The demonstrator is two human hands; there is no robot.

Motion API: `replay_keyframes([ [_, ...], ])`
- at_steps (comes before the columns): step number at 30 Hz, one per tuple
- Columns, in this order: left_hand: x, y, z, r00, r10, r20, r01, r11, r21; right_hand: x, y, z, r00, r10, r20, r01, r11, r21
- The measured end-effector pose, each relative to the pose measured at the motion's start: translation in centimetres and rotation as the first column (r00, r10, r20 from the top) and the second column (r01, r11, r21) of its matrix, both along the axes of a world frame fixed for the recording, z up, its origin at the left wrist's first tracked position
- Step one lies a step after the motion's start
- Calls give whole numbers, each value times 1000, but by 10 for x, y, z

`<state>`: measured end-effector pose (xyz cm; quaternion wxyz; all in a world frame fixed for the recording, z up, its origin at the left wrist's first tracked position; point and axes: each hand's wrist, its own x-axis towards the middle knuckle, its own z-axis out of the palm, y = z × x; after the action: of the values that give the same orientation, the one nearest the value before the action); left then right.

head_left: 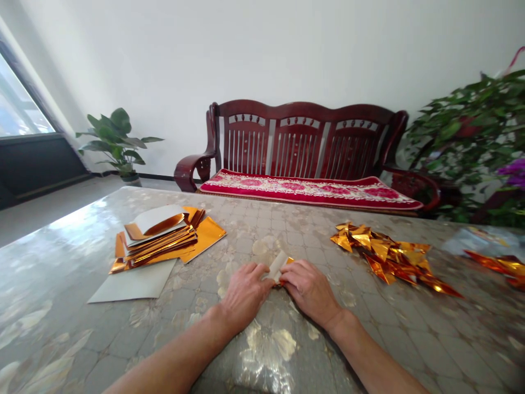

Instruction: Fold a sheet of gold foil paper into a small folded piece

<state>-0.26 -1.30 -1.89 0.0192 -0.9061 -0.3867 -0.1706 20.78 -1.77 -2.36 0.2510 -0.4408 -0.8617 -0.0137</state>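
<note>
Glossy grey patterned tabletop (pixel 74 290), lower centre: curled left hand (pixel 245 295) and curled right hand (pixel 309 290) pinching small white-backed gold foil piece (pixel 278 267); flat gold foil stack (pixel 159 238) left, folded gold foil heap (pixel 385 254) right.

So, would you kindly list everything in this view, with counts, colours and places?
foil sheet stack: one, gold with white backs, left on the table
card sheet: one, white, under the stack
folded foil pile: one, gold, right of the hands
smaller foil pile: one, gold, right edge
plastic bag: one, translucent, behind the smaller foil pile
table: one, grey patterned, under all these
wooden bench: one, dark red, beyond the table
seat cushion: one, red and white, on the bench
potted plant: one, green, left of the bench
leafy plant: one, green, right of the bench
purple flowers: one cluster, far right
window: one, far left
folded foil strip: one, white and gold, between the hands
left hand: one, pressing the strip
right hand: one, pressing the strip
</note>
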Motion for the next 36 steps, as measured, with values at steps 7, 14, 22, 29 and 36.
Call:
replay_keyframes([
  [7,4,3,-2,999,9,-53,-8,1000,21,-5,-8,8,999,7,45,-8,1000,24],
  [14,-2,4,-1,998,-14,-56,9,997,-82,-8,-8,6,996,26,89,-26,1000,-4],
  [22,-12,2,10,998,-44,-43,37,988,-148,-13,-6,6,995,-51,82,57,996,-72],
  [29,-19,5,16,998,-49,-39,41,983,-180,-20,-5,5,991,-126,47,129,988,-81],
  [36,-21,5,20,996,-72,-60,59,980,-188,-25,-2,5,980,-192,52,197,973,-124],
])
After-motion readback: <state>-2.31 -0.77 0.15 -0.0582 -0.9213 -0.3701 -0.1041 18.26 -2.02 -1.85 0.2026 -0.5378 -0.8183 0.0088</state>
